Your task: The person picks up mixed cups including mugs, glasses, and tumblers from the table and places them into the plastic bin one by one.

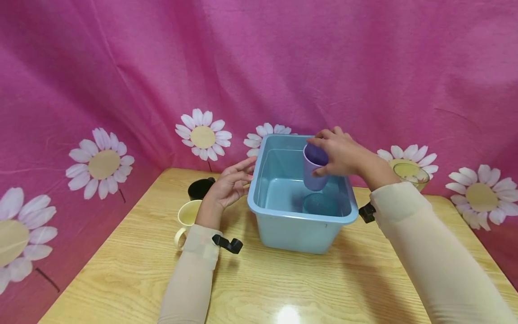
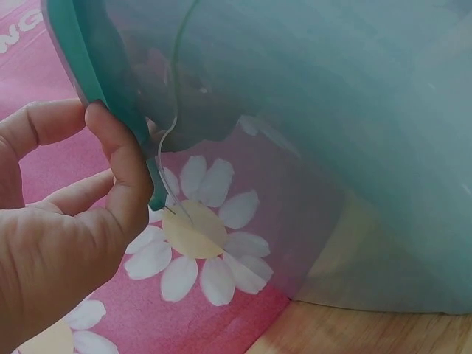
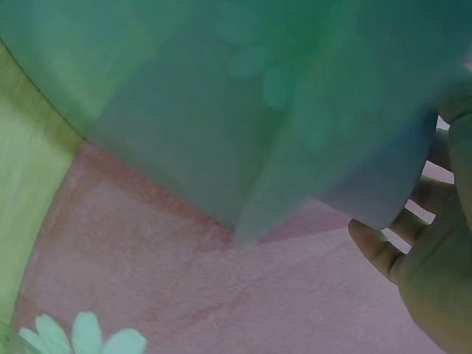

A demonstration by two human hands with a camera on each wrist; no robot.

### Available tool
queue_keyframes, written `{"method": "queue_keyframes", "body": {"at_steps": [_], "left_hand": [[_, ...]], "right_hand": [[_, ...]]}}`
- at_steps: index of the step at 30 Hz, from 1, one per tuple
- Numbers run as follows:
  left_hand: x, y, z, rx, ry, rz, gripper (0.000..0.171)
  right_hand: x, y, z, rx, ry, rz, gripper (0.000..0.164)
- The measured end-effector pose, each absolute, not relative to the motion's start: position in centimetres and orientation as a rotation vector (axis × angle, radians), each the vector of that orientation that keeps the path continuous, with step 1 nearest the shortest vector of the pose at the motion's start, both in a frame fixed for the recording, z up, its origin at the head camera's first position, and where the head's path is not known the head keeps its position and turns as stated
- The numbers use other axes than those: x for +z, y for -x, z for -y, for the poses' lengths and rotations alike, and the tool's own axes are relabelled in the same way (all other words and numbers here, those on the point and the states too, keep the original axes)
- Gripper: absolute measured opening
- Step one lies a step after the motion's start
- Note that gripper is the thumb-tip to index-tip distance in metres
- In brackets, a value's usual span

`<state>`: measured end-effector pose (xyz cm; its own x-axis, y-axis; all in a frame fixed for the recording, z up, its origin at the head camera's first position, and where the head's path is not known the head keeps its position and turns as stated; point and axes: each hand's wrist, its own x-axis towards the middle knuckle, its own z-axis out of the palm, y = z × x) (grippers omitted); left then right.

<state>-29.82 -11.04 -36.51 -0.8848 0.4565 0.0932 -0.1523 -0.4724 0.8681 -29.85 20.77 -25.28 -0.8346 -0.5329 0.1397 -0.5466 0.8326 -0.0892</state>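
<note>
In the head view a light-blue plastic basin (image 1: 301, 231) stands on the wooden table. My right hand (image 1: 337, 153) grips a purple cup (image 1: 311, 171) by its upper part, holding it upright inside the basin opening. Lower in the basin lies a dark teal round item (image 1: 319, 204), possibly a cup, partly hidden by the front rim. At the basin's left side, my left hand (image 1: 226, 184) has its fingertips on the rim; in the left wrist view thumb and finger pinch the rim edge (image 2: 96, 74). Much of the right wrist view is the translucent basin wall (image 3: 184, 110).
Left of the left hand stand a black mug (image 1: 199, 188) and a pale yellow mug (image 1: 188, 213), partly hidden by that arm. A yellowish clear glass (image 1: 410, 173) is behind the right forearm. A pink flowered cloth (image 1: 283, 67) hangs behind the table (image 1: 133, 252).
</note>
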Motion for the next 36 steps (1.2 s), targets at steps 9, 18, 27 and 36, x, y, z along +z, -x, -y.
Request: {"method": "queue_keyframes", "body": {"at_steps": [9,18,27,36], "left_hand": [[-36.5,30.0,10.8,2.384,-0.446,-1.370,0.064],[-36.5,30.1,10.9,2.387,-0.447,-1.369,0.065],[-36.6,29.9,11.0,2.375,-0.444,-1.367,0.063],[-36.6,30.0,11.0,2.387,-0.437,-1.364,0.064]], "right_hand": [[-27.0,30.4,-21.1,0.223,-0.830,2.944,0.092],[-28.3,30.9,-21.3,0.223,-0.840,2.968,0.090],[-29.3,31.2,-21.4,0.144,-0.876,2.987,0.084],[-29.8,31.2,-21.3,0.059,-0.947,2.995,0.083]]}}
